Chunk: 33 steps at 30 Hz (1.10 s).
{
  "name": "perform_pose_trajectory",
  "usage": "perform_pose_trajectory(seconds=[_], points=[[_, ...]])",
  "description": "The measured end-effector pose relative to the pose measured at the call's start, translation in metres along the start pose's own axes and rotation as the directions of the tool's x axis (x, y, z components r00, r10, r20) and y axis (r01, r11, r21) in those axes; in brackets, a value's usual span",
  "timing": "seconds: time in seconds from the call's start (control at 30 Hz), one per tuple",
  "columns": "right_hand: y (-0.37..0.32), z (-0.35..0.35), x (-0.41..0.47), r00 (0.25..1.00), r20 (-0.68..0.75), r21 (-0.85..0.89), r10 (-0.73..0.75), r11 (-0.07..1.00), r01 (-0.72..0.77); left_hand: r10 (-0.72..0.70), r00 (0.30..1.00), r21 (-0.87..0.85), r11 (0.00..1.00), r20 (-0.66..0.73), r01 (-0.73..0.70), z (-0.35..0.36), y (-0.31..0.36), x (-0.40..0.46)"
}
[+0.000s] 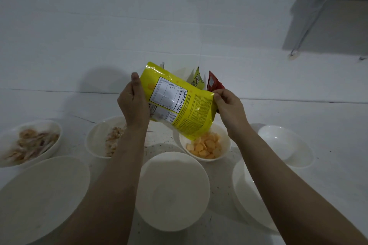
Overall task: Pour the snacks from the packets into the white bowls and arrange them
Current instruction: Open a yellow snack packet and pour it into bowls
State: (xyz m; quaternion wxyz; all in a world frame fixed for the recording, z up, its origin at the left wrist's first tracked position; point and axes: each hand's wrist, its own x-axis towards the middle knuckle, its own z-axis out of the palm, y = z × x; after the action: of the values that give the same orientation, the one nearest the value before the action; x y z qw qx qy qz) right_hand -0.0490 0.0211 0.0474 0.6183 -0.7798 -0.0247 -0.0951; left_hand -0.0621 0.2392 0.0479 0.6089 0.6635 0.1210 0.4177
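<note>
I hold the yellow packet [180, 103] up in both hands, tilted with its open lower corner pointing down over a white bowl [224, 135] that has a heap of pale orange crackers [205, 147] in it. My left hand [133, 103] is wrapped round the packet's left edge, thumb up along the side and fingers curled behind it, and my right hand [229, 108] pinches the upper right corner between thumb and fingertips. The back of the packet faces me, with its nutrition table turned sideways. Behind it, against the white wall, two more packets stand just beside each other: a green-yellow one [198, 80] and a red one [214, 83], the red one partly hidden by my right hand. On the white table [328, 117] to the left sit two more bowls with snacks in them: a far-left bowl [53, 141] of light brown chips and a middle bowl [95, 141] partly covered by my left forearm, with pale brown pieces inside. Nearer to me lie a large bowl on the left [43, 195], another in the centre [172, 190], and one under my right forearm [243, 195]; a shallow bowl [286, 145] sits at the right. Dark crumbs speckle the table between the bowls.
</note>
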Motion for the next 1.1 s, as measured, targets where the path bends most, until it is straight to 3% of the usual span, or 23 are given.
perform_pose_trajectory(seconds=[1.1], points=[[-0.012,0.011,0.002,0.995,0.068,-0.056,-0.076,0.995,0.080,-0.053,0.997,-0.026,0.998,-0.050,0.052,-0.013,-0.001,0.008]])
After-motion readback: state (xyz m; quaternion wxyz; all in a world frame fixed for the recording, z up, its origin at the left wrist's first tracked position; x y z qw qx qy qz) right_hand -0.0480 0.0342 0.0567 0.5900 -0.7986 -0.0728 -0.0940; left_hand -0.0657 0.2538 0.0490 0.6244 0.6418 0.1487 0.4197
